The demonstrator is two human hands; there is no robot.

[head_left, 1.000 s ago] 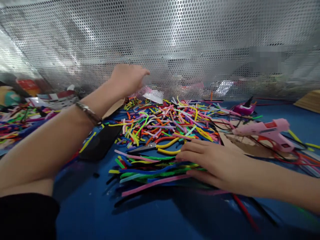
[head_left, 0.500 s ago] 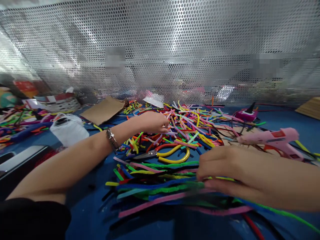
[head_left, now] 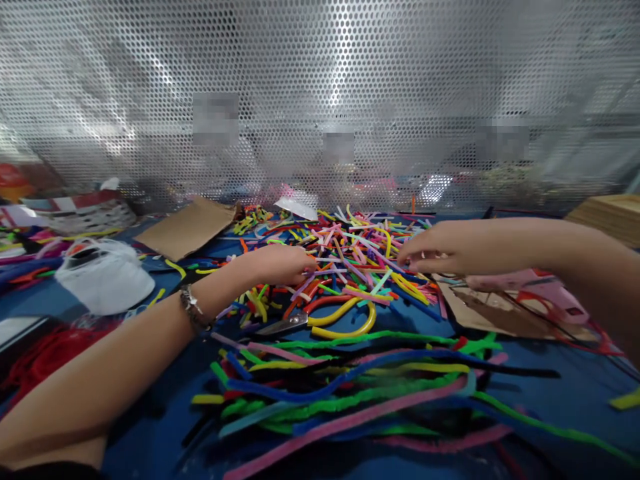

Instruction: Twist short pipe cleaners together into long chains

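Observation:
A heap of short, many-coloured pipe cleaner pieces (head_left: pixel 350 250) lies mid-table. At its left side my left hand (head_left: pixel 287 265) rests with curled fingers; whatever they hold is hidden. My right hand (head_left: pixel 440 247) hovers at the heap's right edge, fingers bent with gaps between them and nothing visible in them. Nearer to me lies a loose bundle of long pipe cleaners (head_left: pixel 350 393) in green, blue, pink, yellow and black. Between heap and bundle sit scissors (head_left: pixel 345 317) with yellow and red handles. A pink glue gun (head_left: pixel 555 300) lies under my right forearm, partly covered.
A cardboard sheet (head_left: pixel 187 227) and a white plastic bag (head_left: pixel 103 277) lie at left, near red yarn (head_left: pixel 50 353) and a woven basket (head_left: pixel 85 212). A perforated metal screen (head_left: pixel 320 80) stands behind the table. Wooden boards (head_left: pixel 607 219) are at far right.
My right hand has left the long pipe cleaners and moved forward to the heap's right edge. My left hand stays at the heap, still curled. The camera view has shifted slightly.

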